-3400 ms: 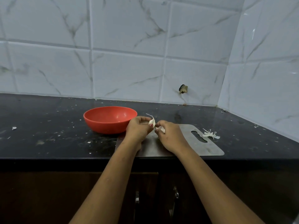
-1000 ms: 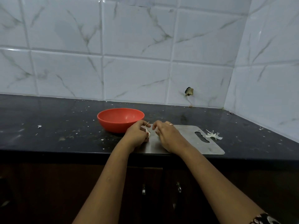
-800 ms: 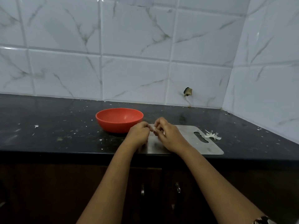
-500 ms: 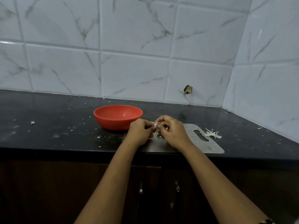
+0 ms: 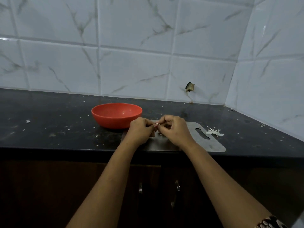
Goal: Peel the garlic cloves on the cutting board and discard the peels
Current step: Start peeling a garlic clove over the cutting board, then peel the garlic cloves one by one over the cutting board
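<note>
Both hands meet over the left part of the steel cutting board (image 5: 212, 143). My left hand (image 5: 141, 131) and my right hand (image 5: 174, 130) pinch a small garlic clove (image 5: 157, 125) between their fingertips, and only a sliver of it shows. A few pale bits (image 5: 160, 133) lie on the board just under the hands. A small heap of white garlic peels (image 5: 214, 131) lies on the counter at the board's far right corner. The rest of the board under the hands is hidden.
An orange bowl (image 5: 116, 115) stands on the dark counter (image 5: 49, 122) just left of the board, close to my left hand. Pale crumbs speckle the counter. Tiled walls close off the back and the right side. Cupboard doors with handles (image 5: 176, 187) lie below the counter's front edge.
The hands have come together and lifted slightly; the clove, earlier held by my left hand alone, is now pinched by both. The view shifted a little.
</note>
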The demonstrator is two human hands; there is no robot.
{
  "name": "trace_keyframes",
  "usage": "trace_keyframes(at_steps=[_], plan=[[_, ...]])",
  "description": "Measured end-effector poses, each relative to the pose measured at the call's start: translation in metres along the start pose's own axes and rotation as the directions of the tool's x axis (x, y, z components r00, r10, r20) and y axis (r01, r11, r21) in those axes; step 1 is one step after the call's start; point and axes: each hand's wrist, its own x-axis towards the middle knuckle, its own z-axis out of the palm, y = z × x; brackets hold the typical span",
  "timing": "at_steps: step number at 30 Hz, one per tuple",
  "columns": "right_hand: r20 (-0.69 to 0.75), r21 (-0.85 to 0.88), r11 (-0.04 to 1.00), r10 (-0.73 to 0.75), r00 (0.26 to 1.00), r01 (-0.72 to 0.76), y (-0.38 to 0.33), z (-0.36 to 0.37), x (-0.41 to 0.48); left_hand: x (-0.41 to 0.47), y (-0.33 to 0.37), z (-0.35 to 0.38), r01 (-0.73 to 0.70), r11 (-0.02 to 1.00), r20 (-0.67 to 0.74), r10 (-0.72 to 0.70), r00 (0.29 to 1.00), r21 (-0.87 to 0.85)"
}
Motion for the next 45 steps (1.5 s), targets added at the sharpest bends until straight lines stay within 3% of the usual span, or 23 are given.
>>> trace_keyframes(at_steps=[6,16,26,30,34,38,41,45], plan=[[-0.011,0.009,1.000,0.020,1.000,-0.020,0.002,0.001,0.000,-0.001,0.002,0.002,-0.017,0.998,-0.004,0.018,1.000,0.065],[-0.066,0.228,0.969,0.113,0.991,-0.095,0.001,-0.005,-0.001,-0.004,0.007,0.005,-0.124,0.988,-0.036,0.128,0.991,0.094],[-0.194,0.164,0.986,0.036,0.980,-0.004,-0.001,-0.006,-0.003,-0.006,0.007,0.005,-0.100,0.994,-0.018,0.101,0.995,0.033],[-0.265,0.185,0.982,0.075,0.961,-0.026,0.002,-0.012,-0.002,-0.005,0.005,0.007,-0.116,0.993,-0.043,0.117,0.992,0.016],[-0.384,0.046,0.979,0.203,0.901,-0.201,0.034,-0.051,0.001,-0.004,0.005,0.011,-0.131,0.991,-0.042,0.132,0.990,0.023],[-0.372,-0.147,0.899,0.336,0.865,-0.413,0.066,-0.098,-0.005,0.000,0.003,0.015,-0.150,0.988,-0.060,0.152,0.987,0.043],[-0.331,-0.292,0.833,0.373,0.867,-0.470,0.079,-0.116,-0.009,0.001,0.001,0.016,-0.154,0.987,-0.062,0.157,0.986,0.052],[-0.427,-0.308,0.826,0.323,0.845,-0.472,0.079,-0.118,-0.007,0.000,0.002,0.015,-0.143,0.989,-0.075,0.145,0.987,0.032]])
